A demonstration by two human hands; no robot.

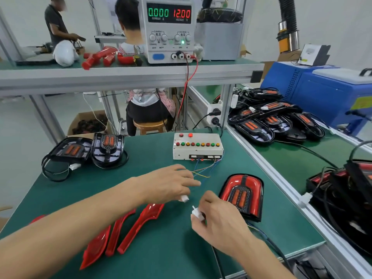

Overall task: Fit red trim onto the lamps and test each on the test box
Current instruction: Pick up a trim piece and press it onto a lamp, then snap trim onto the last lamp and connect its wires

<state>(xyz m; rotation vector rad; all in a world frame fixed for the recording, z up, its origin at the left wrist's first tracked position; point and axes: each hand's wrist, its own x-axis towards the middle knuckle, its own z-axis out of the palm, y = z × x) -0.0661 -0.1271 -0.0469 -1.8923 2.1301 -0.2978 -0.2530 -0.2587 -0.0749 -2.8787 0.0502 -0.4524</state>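
A lamp with red trim fitted (242,195) lies on the green mat, right of my hands. My right hand (219,222) pinches a small white connector (196,213) on the lamp's black cable. My left hand (171,185) holds a second white connector (184,198) joined to thin coloured wires (203,172) running to the white test box (198,146). The two connectors are a little apart. Several loose red trim pieces (124,228) lie under my left forearm. Two untrimmed black lamps (88,150) sit at the mat's far left.
A power supply (168,29) reading 12.00 V stands on the upper shelf, red and black leads dropping to the test box. A pile of black lamps (275,119) fills the right bench; more lamps (346,190) sit near right. Two people work beyond.
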